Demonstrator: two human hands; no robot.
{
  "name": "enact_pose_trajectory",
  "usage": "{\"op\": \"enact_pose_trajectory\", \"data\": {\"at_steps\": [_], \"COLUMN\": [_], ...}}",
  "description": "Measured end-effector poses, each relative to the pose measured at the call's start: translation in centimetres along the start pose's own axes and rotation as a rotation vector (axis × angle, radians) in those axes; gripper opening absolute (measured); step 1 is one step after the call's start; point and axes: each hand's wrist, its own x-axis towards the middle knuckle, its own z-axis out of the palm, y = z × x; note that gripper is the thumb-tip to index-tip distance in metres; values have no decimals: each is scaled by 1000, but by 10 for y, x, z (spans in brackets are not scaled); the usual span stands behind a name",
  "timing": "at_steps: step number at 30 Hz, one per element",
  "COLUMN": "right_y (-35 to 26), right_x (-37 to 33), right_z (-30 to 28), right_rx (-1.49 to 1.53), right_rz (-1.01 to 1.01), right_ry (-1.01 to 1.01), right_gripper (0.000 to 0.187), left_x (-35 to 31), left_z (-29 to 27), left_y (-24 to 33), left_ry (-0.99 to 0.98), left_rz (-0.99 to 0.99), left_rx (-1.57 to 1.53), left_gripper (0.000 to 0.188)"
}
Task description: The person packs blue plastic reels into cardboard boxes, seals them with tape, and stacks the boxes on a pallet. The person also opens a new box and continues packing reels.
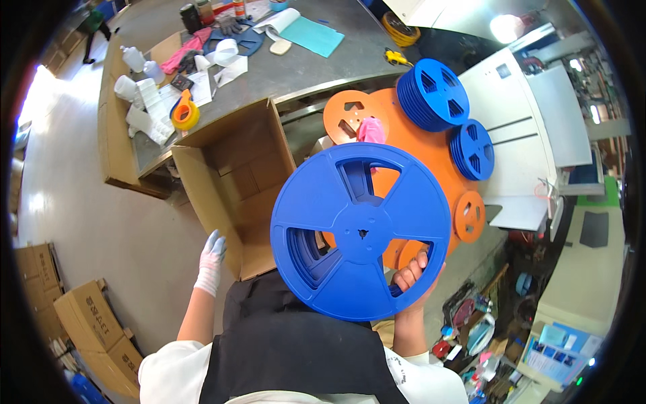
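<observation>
In front of my chest is a stack of large blue plastic reels (362, 256), its top face turned toward me. My bare right hand (412, 272) grips it at the lower right, with fingers showing through one of the cut-outs. Deeper layers show through the other openings, so several reels lie together. My left hand (212, 253), in a white glove, has its fingers stretched out beside the near left edge of an open cardboard box (202, 185). Whether it touches the box I cannot tell. The part of the box's inside that I see holds nothing; the reels hide its right edge.
Behind the reels stands an orange surface (393, 108) with orange reels (469, 216) and two stacks of blue reels (431, 94) (472, 149). A grey workbench (296, 71) carries tape (185, 116), papers and bottles. Closed cartons (91, 315) sit at lower left; white machine panels (508, 121) rise at right.
</observation>
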Motion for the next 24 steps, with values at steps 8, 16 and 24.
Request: {"op": "enact_pose_trajectory", "data": {"at_steps": [8, 16, 24], "right_y": [-63, -69, -79], "right_x": [26, 28, 17], "right_z": [13, 28, 43], "right_rx": [102, -52, -164], "right_rz": [117, 294, 151], "right_ry": [-166, -102, 21], "right_gripper": [49, 58, 56], "left_x": [-97, -186, -110], "left_z": [158, 326, 281], "left_y": [140, 221, 167], "left_ry": [98, -384, -145], "left_rz": [663, 1058, 1150], "left_rx": [109, 1088, 1024], "left_gripper": [43, 66, 49]}}
